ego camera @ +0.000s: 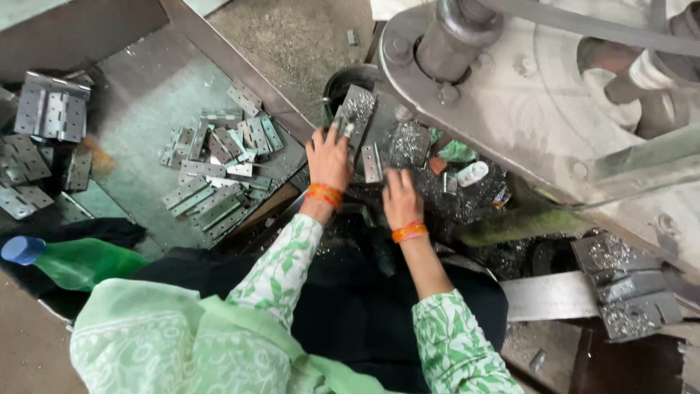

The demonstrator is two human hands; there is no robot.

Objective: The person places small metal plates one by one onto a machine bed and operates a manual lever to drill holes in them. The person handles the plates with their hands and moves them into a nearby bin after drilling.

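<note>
Soft, even daylight, no hard shadows, dull sheen on the metal hinge plates [219, 171], slight overall blur, near green sleeves soft-focused

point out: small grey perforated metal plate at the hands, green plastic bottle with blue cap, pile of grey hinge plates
small grey perforated metal plate [372, 162], head view, plate's middle
green plastic bottle with blue cap [87, 261], head view, green body
pile of grey hinge plates [219, 171], head view, pile's centre

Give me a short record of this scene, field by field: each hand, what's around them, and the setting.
Left hand: fingers on a perforated metal plate by the machine
Right hand: beside a small hinge plate, grip unclear
Wrists: orange bangles
Tray: heap of metal hinges
Lower left: green bottle with blue cap
Setting: large grey press machine, metal shavings on its bed
</note>
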